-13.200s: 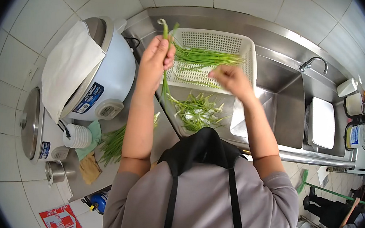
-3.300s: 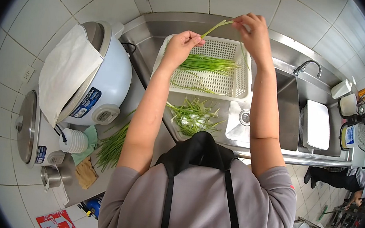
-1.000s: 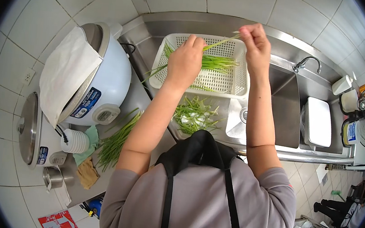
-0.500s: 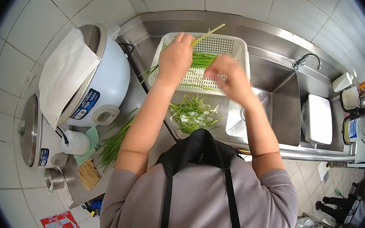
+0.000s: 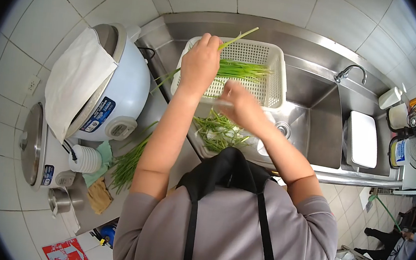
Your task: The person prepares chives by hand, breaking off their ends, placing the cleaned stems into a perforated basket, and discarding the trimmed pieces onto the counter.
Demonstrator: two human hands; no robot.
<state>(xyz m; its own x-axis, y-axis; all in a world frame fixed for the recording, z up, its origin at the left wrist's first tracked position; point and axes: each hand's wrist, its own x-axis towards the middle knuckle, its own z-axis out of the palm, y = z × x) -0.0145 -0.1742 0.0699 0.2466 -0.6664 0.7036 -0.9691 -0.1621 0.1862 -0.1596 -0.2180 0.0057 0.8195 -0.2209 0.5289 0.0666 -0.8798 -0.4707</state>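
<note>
My left hand [image 5: 200,65] is closed around a few green scallions [image 5: 241,36] above the left side of a white plastic basket [image 5: 280,77]. Their pale ends point up and right, and thin leaves trail out to the left. A bundle of scallions [image 5: 246,71] lies inside the basket. Over the basket's front rim is my right hand [image 5: 242,107], its fingers smeared by motion, so whether they hold anything is unclear. Just below that hand, a loose pile of scallion trimmings [image 5: 220,133] rests on the steel surface.
More scallions [image 5: 132,165] lie on the counter at left, near a large rice cooker [image 5: 131,92], a stack of white cups [image 5: 86,159] and a tan cloth [image 5: 99,195]. A steel sink [image 5: 313,125] with a faucet [image 5: 351,68] is at right, then a white lidded box [image 5: 362,139]. Another person [image 5: 402,249] is far right.
My right hand has moved left and down from above the basket to its front rim, over the trimmings. My left hand stays nearly in place, still holding the scallions.
</note>
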